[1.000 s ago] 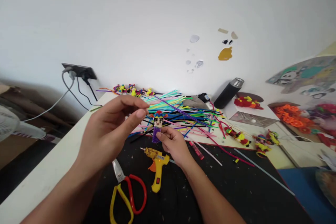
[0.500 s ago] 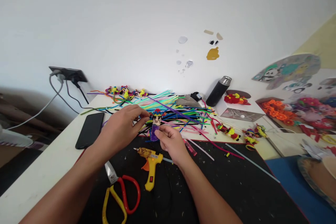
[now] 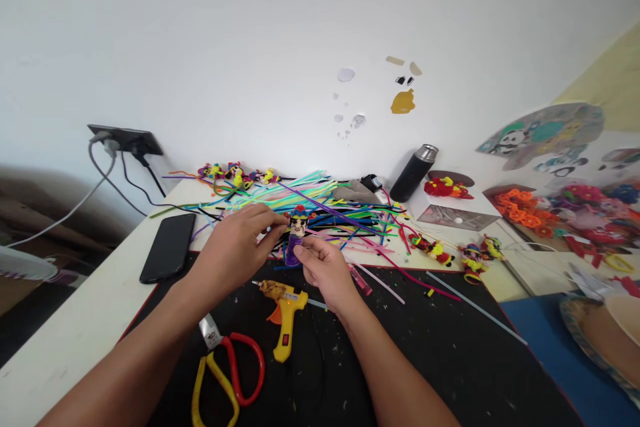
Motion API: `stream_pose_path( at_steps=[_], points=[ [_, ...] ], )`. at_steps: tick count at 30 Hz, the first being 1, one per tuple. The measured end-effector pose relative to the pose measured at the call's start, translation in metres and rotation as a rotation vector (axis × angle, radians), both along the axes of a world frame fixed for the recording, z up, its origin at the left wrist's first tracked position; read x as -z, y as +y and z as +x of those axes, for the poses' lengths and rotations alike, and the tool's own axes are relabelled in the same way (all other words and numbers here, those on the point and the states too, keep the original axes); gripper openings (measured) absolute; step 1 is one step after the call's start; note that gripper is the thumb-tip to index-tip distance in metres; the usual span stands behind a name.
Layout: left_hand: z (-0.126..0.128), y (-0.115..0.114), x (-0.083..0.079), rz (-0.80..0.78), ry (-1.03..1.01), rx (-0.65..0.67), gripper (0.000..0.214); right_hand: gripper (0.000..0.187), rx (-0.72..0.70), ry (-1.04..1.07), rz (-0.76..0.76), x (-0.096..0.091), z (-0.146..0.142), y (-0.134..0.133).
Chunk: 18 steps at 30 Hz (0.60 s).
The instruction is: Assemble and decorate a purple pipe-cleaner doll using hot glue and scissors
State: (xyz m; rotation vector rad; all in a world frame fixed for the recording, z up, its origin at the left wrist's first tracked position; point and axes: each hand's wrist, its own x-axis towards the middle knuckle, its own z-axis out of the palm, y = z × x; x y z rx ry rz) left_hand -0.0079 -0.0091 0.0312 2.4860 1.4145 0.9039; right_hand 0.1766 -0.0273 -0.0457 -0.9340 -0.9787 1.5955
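Observation:
A small pipe-cleaner doll (image 3: 296, 230) stands upright between my hands. It has a purple body, a pale face with black markings, and a blue, red and yellow hat. My right hand (image 3: 325, 272) grips the purple body between thumb and fingers. At the left side of the hat, my left hand (image 3: 245, 237) pinches the edge with thumb and forefinger; what exactly lies between the tips is too small to tell. Just below the doll, a yellow hot glue gun (image 3: 287, 317) lies on the black mat (image 3: 400, 360), its small light lit orange. Scissors (image 3: 235, 367) with red and yellow handles lie nearby.
Behind my hands spreads a pile of colourful pipe cleaners (image 3: 350, 217). A phone (image 3: 169, 248) lies at left. Finished dolls (image 3: 473, 261) sit at right, and more dolls (image 3: 235, 173) by the wall. A black flask (image 3: 414, 173) stands beside a white box (image 3: 455, 207).
Both hands keep their hold, with the doll nearly in place. The view has shifted slightly, so everything sits a little further left in the picture.

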Motion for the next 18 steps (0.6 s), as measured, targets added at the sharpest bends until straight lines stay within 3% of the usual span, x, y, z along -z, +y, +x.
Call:
stream_pose_path(
  at_steps=[18],
  points=[
    [0.0034, -0.0023, -0.0010, -0.119, 0.079, -0.009, 0.029, 0.044, 0.016, -0.022, 0.006, 0.0007, 0.0006, -0.0003]
  ],
)
